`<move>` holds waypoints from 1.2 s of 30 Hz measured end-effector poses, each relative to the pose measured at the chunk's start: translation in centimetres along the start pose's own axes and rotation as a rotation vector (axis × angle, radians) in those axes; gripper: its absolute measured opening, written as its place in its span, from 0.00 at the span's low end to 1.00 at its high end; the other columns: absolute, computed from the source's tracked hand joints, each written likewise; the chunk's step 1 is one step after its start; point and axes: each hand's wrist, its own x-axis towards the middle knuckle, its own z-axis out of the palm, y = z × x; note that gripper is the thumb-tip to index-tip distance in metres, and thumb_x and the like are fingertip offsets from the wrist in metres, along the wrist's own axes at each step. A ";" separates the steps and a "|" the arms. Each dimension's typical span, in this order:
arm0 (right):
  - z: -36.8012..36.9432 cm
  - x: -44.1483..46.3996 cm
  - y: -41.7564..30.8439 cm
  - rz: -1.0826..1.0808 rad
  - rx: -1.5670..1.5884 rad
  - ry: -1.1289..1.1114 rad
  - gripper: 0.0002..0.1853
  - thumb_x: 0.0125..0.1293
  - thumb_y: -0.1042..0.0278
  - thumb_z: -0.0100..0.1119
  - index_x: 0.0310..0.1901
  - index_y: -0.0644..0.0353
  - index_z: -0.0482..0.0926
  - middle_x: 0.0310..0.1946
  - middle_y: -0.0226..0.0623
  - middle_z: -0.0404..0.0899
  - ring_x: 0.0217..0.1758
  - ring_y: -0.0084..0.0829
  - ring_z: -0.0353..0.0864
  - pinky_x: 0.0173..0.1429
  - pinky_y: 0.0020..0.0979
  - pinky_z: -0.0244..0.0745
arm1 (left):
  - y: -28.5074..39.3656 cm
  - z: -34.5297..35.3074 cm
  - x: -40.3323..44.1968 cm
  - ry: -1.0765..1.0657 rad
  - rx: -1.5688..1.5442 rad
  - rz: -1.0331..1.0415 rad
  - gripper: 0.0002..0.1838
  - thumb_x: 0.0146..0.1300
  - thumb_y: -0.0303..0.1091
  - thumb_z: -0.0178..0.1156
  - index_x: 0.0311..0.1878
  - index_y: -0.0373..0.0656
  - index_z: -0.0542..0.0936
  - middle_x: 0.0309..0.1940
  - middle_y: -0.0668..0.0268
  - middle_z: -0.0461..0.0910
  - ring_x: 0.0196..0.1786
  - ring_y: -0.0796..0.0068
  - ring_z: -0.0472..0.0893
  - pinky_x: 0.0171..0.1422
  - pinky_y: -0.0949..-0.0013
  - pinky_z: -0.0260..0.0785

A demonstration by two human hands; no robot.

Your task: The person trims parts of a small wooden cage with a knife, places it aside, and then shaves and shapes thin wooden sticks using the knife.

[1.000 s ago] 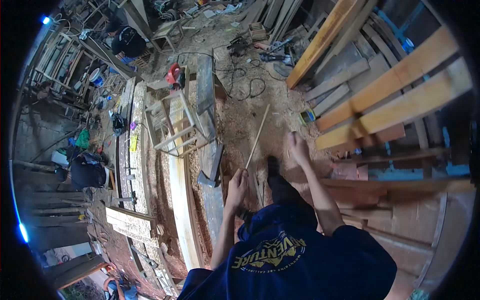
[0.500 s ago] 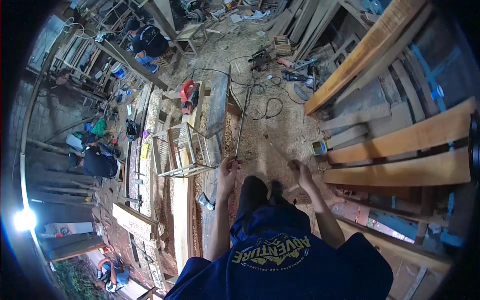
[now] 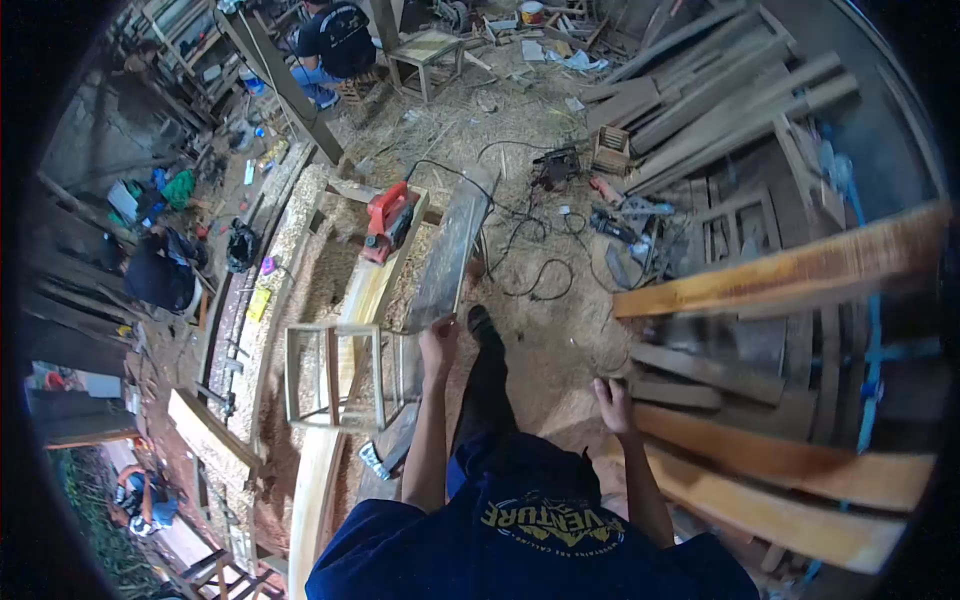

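Observation:
My left hand (image 3: 438, 346) is closed beside the grey plank (image 3: 450, 250), right of the slatted wooden frame (image 3: 333, 375). A thin stick (image 3: 461, 296) runs up from its fingertips along the plank's edge, hard to tell apart from it. Over the floor at the right, my right hand (image 3: 612, 405) has its fingers curled together near the orange-brown boards (image 3: 760, 446); what they hold is too small or blurred to make out. A red power planer (image 3: 390, 222) lies on the bench beyond the frame. An axe-like tool (image 3: 374, 460) is below my left hand.
Cables (image 3: 540, 275) and power tools (image 3: 625, 228) lie on the shavings-covered floor ahead. Long boards (image 3: 780, 262) jut in from the right. One person (image 3: 338, 42) sits by a small wooden stool (image 3: 428, 50); others (image 3: 160, 270) are at the left.
The view has shifted forward along the bench. My left hand is now beside the grey plank, and my right hand is lower and nearer the right-hand boards. The thin stick now shows less clearly.

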 end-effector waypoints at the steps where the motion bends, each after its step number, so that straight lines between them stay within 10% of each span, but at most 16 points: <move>1: 0.4 2.6 1.2 0.030 -0.060 -0.030 0.20 0.74 0.54 0.51 0.38 0.67 0.77 0.28 0.44 0.80 0.32 0.35 0.80 0.40 0.37 0.72 | 0.2 0.4 2.2 0.033 0.038 -0.053 0.16 0.61 0.33 0.63 0.50 0.39 0.84 0.30 0.56 0.86 0.35 0.73 0.84 0.41 0.68 0.73; 10: 1.8 22.0 -7.8 0.195 -0.203 -0.482 0.23 0.75 0.49 0.50 0.45 0.66 0.79 0.30 0.47 0.79 0.35 0.33 0.79 0.42 0.36 0.72 | -12.2 11.1 19.9 0.187 0.164 -0.475 0.14 0.59 0.33 0.59 0.47 0.45 0.85 0.34 0.46 0.83 0.40 0.45 0.84 0.46 0.49 0.76; 18: 4.1 32.2 -10.8 0.213 -0.361 -0.629 0.19 0.75 0.53 0.50 0.43 0.64 0.80 0.28 0.42 0.79 0.33 0.30 0.78 0.42 0.33 0.72 | -12.0 13.3 26.6 0.103 0.287 -0.700 0.14 0.61 0.39 0.59 0.48 0.49 0.84 0.38 0.53 0.84 0.46 0.48 0.83 0.49 0.50 0.77; 26: 4.1 36.4 -13.4 0.100 -0.282 -0.493 0.18 0.74 0.57 0.52 0.38 0.68 0.76 0.24 0.42 0.74 0.28 0.30 0.73 0.37 0.34 0.70 | -11.1 12.8 26.6 -0.013 0.261 -0.704 0.20 0.57 0.34 0.60 0.55 0.46 0.79 0.56 0.50 0.77 0.62 0.46 0.73 0.64 0.50 0.68; 33: 1.3 39.5 -16.6 0.046 -0.180 -0.441 0.21 0.72 0.51 0.52 0.46 0.65 0.80 0.34 0.51 0.81 0.38 0.48 0.81 0.45 0.41 0.73 | -8.7 12.8 24.9 0.084 0.130 -0.569 0.16 0.60 0.35 0.61 0.50 0.39 0.79 0.43 0.45 0.80 0.53 0.44 0.77 0.61 0.50 0.68; 36: 0.4 43.2 -16.3 0.037 -0.077 -0.384 0.21 0.73 0.53 0.52 0.46 0.67 0.79 0.36 0.49 0.82 0.41 0.37 0.80 0.48 0.36 0.73 | -0.8 13.4 26.7 0.144 0.009 -0.294 0.08 0.62 0.31 0.60 0.40 0.37 0.80 0.37 0.47 0.81 0.45 0.46 0.80 0.55 0.55 0.72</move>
